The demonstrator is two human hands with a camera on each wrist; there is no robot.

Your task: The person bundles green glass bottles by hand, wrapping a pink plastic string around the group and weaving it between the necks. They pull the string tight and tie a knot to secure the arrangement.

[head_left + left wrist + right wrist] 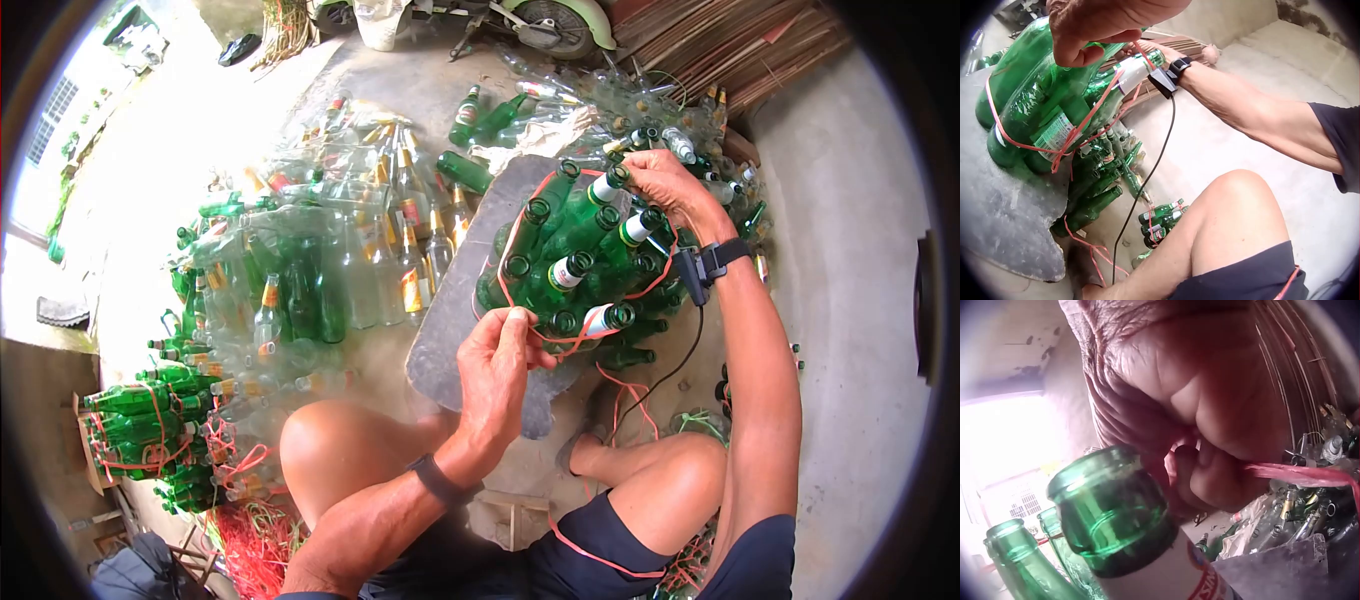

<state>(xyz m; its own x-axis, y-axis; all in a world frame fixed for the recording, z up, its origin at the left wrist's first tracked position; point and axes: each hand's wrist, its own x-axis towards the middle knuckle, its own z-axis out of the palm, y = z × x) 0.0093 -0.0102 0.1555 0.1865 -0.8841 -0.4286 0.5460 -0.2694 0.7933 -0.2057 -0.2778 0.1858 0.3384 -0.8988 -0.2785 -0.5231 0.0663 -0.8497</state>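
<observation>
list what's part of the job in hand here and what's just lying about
Part of the job:
- green bottles in a cluster
- pink cord around them
- grey board under them
- left hand, right hand, holding cord

Apparently just lying about:
- clear bottles
- motorbike wheel
- stacked sticks

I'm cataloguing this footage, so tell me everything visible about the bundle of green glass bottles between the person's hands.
The bundle of green glass bottles stands on a flat dark-grey board, necks upward, visible mouths uncapped. Several necks carry white labels. Thin pink plastic twine wraps the lower bodies; a further length loops near the necks, pinched by the person's left grip and right grip. Overlap hides the exact count.
</observation>
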